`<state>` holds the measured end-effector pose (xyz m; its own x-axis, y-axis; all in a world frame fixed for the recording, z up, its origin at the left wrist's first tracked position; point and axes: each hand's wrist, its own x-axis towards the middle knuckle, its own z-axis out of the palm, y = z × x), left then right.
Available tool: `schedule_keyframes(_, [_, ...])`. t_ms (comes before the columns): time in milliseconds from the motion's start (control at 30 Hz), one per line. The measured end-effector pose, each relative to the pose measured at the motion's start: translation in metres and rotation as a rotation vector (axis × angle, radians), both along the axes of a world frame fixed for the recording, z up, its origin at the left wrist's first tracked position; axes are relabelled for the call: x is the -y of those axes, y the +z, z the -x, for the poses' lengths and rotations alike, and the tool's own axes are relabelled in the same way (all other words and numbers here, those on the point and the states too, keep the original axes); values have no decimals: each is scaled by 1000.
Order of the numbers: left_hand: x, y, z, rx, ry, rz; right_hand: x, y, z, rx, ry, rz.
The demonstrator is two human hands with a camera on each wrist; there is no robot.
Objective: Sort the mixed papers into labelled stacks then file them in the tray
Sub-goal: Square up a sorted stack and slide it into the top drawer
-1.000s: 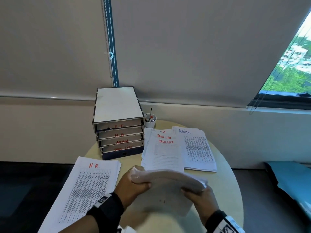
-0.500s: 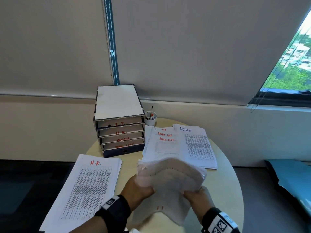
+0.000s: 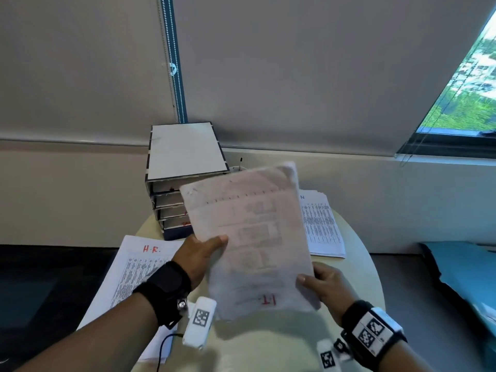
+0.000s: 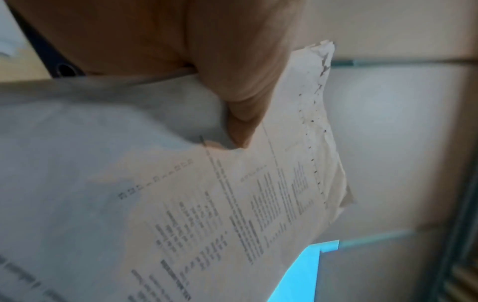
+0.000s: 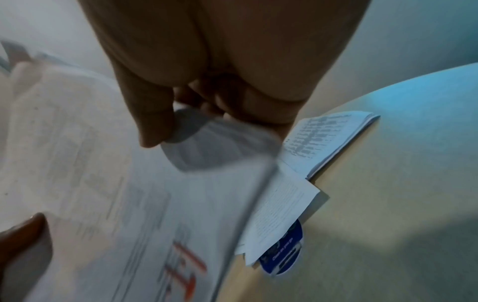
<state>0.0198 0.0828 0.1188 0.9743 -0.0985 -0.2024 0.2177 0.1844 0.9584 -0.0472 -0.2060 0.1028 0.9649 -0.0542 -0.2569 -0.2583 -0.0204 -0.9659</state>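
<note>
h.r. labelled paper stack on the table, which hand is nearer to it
Left. The left hand holds the raised I.T. sheaf right beside the white H.R. labelled paper stack, its wrist above the stack. The right hand grips the sheaf's far side.

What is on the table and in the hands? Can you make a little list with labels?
held: white paper stack marked I.T. in red
left hand: grips its left edge
right hand: grips its lower right edge
tray: grey stacked filing tray with four red-labelled slots
left of table: white H.R. paper stack
right: another printed stack
</note>
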Motion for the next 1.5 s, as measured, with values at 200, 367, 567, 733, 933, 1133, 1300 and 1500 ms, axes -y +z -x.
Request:
schedule_keyframes(200, [7,-6,4,-127,74,386,0,0,2,13,-13,-672])
schedule_keyframes(367, [9,-3,7,-192,165,505,1,8,11,26,-38,-926])
schedule_keyframes(567, [28,6,19,-215,161,551,-33,25,4,98,-199,-494])
schedule_keyframes(733, [5,7,20,-260,153,523,-2,23,-8,80,-331,-381])
schedule_keyframes(933, [-50,10,7,-186,-246,290,48,32,-2,97,-94,-285])
schedule_keyframes(1133, [-37,-5,16,14,-149,-104,48,12,4,231,-192,191])
schedule_keyframes(1300, [-41,-48,28,127,-59,-202,46,-7,28,303,-160,292])
schedule_keyframes(1500, [-25,-109,54,2,-161,-483,33,-71,50,-167,-52,336])
